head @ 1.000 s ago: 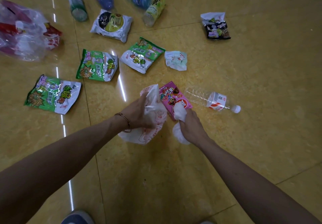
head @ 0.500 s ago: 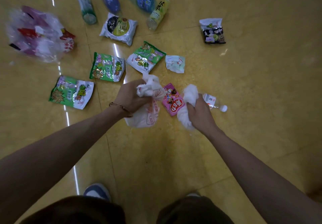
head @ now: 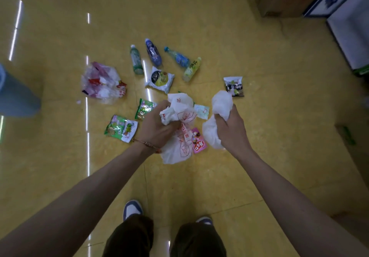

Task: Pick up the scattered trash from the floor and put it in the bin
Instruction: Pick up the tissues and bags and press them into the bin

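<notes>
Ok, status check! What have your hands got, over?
Left hand grips red-printed white bag. Right hand grips plain white wad. Bottles and snack packets lie on floor. Blurred blue bin at left edge.

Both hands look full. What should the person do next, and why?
Probably carry both toward the blurred blue thing at far left, likely the bin: the left hand grips a red-printed white bag, the right hand a plain white wad, so neither can take more.
</notes>
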